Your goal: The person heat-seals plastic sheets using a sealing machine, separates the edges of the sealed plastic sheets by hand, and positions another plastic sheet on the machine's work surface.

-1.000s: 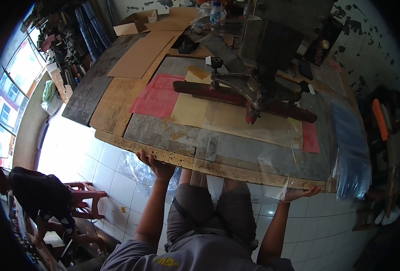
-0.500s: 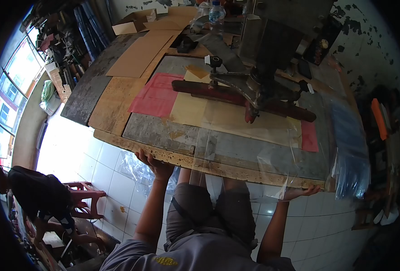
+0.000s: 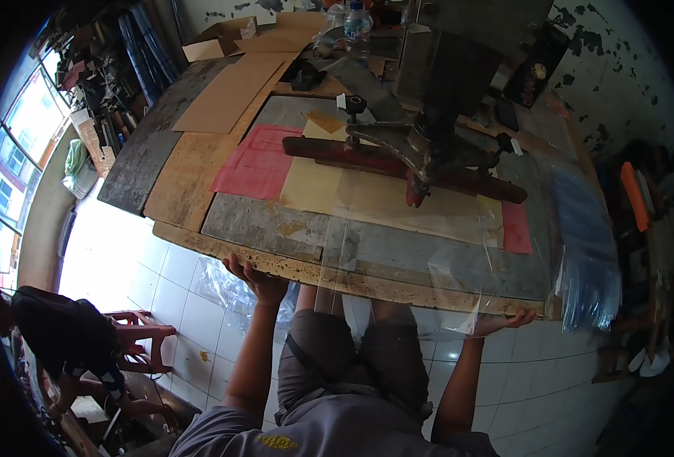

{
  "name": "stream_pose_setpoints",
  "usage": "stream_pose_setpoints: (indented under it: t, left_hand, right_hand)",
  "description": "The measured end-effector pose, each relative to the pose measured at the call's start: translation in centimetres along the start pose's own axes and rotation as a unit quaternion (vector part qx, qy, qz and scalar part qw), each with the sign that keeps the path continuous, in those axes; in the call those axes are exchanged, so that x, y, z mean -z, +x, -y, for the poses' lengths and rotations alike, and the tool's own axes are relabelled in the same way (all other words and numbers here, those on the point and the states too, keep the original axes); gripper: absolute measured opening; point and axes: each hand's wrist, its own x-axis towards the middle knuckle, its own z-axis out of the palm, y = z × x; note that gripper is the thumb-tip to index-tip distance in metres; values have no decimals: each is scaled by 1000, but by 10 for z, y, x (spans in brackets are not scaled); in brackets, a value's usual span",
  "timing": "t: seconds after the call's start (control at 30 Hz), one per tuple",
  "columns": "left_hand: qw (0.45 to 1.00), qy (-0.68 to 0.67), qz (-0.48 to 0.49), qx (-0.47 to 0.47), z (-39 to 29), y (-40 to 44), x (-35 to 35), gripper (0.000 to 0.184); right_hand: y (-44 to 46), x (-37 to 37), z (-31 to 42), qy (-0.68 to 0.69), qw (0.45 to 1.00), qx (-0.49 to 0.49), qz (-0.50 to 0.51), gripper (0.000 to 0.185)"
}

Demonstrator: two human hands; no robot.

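Head: left grip (image 3: pixel 257 283), right grip (image 3: pixel 504 322) at table edge (image 3: pixel 192 239), floor (image 3: pixel 531 362) beneath

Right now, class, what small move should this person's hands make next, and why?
Perhaps the right hand should take hold of the clear plastic: it hangs over the front edge of the table, close to that hand. The left hand is also at that edge, and both are apart from the red bar.
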Motion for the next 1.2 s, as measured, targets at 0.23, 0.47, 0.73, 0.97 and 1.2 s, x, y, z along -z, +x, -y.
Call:
stream_pose_setpoints:
  t: [0.23,0.47,0.73,0.97,1.2]
  left_hand:
    - [1000,3,-2,2,0,0,-1,117]
    - [1000,2,-5,0,0,-1,-1,114]
    - [1000,-9,-4,4,-3,2,2,108]
    - [999,-3,32,26,-15,18,36,69]
    - [992,-90,89,25,-47,134,76,24]
  right_hand:
    - [0,1,1,-21,1000,-1,4,111]
    - [4,1,4,-19,1000,8,1,110]
    - [-1,-1,0,-5,1000,-14,-8,107]
    - [29,50,27,-19,996,29,79,51]
    - [148,88,40,116,980,46,153,44]
